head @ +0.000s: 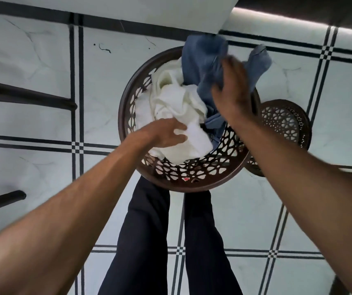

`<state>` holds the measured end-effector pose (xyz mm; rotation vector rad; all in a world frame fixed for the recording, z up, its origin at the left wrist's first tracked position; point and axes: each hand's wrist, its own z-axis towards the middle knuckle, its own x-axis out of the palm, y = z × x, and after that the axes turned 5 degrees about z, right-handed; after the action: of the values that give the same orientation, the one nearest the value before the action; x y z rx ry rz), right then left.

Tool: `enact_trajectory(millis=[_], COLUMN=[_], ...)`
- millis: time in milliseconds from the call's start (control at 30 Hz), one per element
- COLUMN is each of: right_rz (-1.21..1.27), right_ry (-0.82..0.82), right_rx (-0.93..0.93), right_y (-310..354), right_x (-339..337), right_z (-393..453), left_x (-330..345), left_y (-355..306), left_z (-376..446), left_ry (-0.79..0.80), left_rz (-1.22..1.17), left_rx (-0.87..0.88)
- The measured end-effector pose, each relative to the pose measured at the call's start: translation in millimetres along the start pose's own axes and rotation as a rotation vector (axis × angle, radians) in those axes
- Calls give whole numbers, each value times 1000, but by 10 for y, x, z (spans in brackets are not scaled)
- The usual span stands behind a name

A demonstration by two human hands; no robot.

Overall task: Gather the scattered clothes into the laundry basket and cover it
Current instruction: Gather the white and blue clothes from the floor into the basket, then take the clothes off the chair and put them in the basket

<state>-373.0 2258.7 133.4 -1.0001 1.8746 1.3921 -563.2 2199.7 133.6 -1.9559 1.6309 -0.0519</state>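
A round brown lattice laundry basket (pixel 192 175) stands on the floor just ahead of my legs. Inside it lie a crumpled white cloth (pixel 179 103) and blue jeans (pixel 204 60) that spill over the far rim. My left hand (pixel 166 133) rests on the near part of the white cloth, fingers spread and pressing it. My right hand (pixel 232 90) is over the jeans on the right side, fingers curled onto the denim. The brown lattice lid (pixel 281 122) lies on the floor to the right, partly behind my right forearm.
The floor is white tile with black lines. Dark furniture bars (pixel 26 99) jut in from the left. A white surface (pixel 170 11) overhangs at the top, with a dark ledge (pixel 319 9) at the top right. My dark trousers (pixel 166 241) fill the bottom centre.
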Motion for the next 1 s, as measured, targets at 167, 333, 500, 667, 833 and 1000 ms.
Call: enact_trajectory(millis=[167, 333, 500, 667, 833, 1000], right_rz=[-54, -280, 43, -124, -224, -70], right_ry=[625, 1083, 531, 338, 664, 640], right_rx=[54, 183, 155, 127, 154, 222], right_y=[-150, -360, -179, -345, -516, -222], right_x=[457, 796, 530, 309, 427, 304], right_z=[-828, -1314, -1474, -1674, -1728, -1507], left_x=[328, 679, 872, 634, 449, 504], left_y=[268, 572, 617, 353, 327, 256], left_z=[-414, -788, -693, -568, -327, -339], left_ry=[-490, -860, -494, -539, -517, -633], left_rz=[-202, -275, -666, -588, -861, -827], left_rx=[-61, -329, -521, -592, -621, -682])
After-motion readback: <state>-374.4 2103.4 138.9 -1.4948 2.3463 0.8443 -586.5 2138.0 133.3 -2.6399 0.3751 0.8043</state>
